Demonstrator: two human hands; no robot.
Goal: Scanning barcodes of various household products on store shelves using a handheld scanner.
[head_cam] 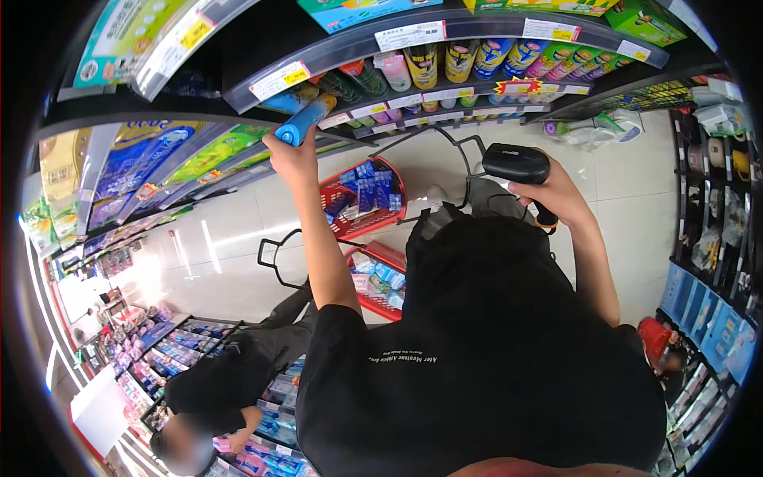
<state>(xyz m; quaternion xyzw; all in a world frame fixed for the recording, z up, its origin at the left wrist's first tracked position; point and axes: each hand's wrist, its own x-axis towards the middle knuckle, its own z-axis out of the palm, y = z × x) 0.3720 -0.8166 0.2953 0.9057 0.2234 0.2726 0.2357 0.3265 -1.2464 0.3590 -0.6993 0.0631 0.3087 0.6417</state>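
My left hand [297, 156] is closed around the base end of a blue spray can [301, 122], tilted at the shelf edge [334, 116]. Beside it on the shelf stand dark cans [368, 80] and yellow-and-black cans [422, 67]. In my right hand [551, 188] is a black handheld barcode scanner [516, 164], held over the floor; its grip is partly hidden by the fingers. Between my arms and the shelf, a red plastic basket [375, 229] holds blue packets [372, 191]. A second red basket [381, 250] with light-coloured packages is partly covered by my body.
A person in black [214, 387] is at a shelf at lower left. Metal basket handles [465, 143] stick up by the lower shelves. Packaged goods hang at left [149, 155]. Plastic-wrapped items [596, 128] lie near the right shelving [691, 173]. Another person [673, 361] is at far right.
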